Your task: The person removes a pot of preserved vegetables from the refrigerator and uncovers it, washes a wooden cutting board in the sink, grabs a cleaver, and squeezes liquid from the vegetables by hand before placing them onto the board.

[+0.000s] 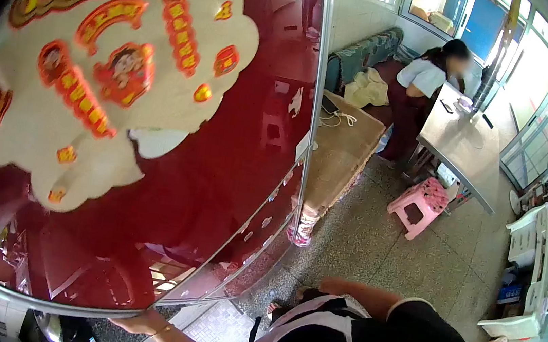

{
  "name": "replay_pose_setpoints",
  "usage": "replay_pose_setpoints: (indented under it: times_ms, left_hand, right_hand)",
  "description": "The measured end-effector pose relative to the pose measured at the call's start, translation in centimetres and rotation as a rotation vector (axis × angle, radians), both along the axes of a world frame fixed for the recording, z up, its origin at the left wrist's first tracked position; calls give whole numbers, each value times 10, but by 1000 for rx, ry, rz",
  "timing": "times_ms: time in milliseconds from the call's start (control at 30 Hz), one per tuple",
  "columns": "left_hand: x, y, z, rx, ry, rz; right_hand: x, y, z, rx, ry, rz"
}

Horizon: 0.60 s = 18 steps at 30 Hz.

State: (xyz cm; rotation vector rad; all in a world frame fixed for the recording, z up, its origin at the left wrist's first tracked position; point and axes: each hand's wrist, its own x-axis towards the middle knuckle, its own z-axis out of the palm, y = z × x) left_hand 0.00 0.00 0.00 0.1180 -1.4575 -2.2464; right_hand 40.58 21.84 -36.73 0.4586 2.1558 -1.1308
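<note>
A large glossy red door panel [244,133] with a metal-framed edge fills the left side. Cream backing with red and gold festive stickers [124,72] covers its upper left. My left hand [138,322] is at the panel's lower metal edge, its fingers partly hidden behind that edge, and a thin bracelet circles the wrist. My right forearm crosses in front of my body at the lower centre. My right hand [309,292] is near the body, beside the light strap of my dark clothing; its fingers cannot be made out.
A person [423,80] sits bent beside a table [463,133] at the back right. Near it stand a pink stool [423,203] and a brown-covered bench [345,152]. A white shelf unit [527,270] lines the right side. Grey floor [360,250] lies between.
</note>
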Motion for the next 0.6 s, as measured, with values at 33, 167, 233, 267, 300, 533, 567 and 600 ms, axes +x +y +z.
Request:
replay_pose_setpoints:
  times_ms: [33, 167, 233, 267, 300, 533, 567, 600]
  left_hand:
    - [8, 1, -5, -176, -56, 36]
    - [-1, -27, -14, -625, 134, 121]
    - [22, -25, -5, -723, 198, 173]
    - [32, -26, 3, -652, 227, 164]
    - [54, -30, 8, -591, 230, 145]
    - [106, -72, -36, -1019, 287, 429]
    - [126, -80, -41, -1017, 291, 434]
    - [150, -85, -40, -876, 215, 306]
  right_hand:
    - [11, 3, 6, 338, 393, 171]
    - [-66, -19, 121, 65, 511, -361]
    - [-48, -43, 149, 34, 466, -390]
    - [-54, -49, 150, 11, 449, -421]
    - [-42, -61, 150, 4, 455, -422]
    - [23, -92, 189, -208, 512, -470]
    - [41, -96, 188, -209, 518, -467]
    - [58, -99, 192, -163, 582, -480]
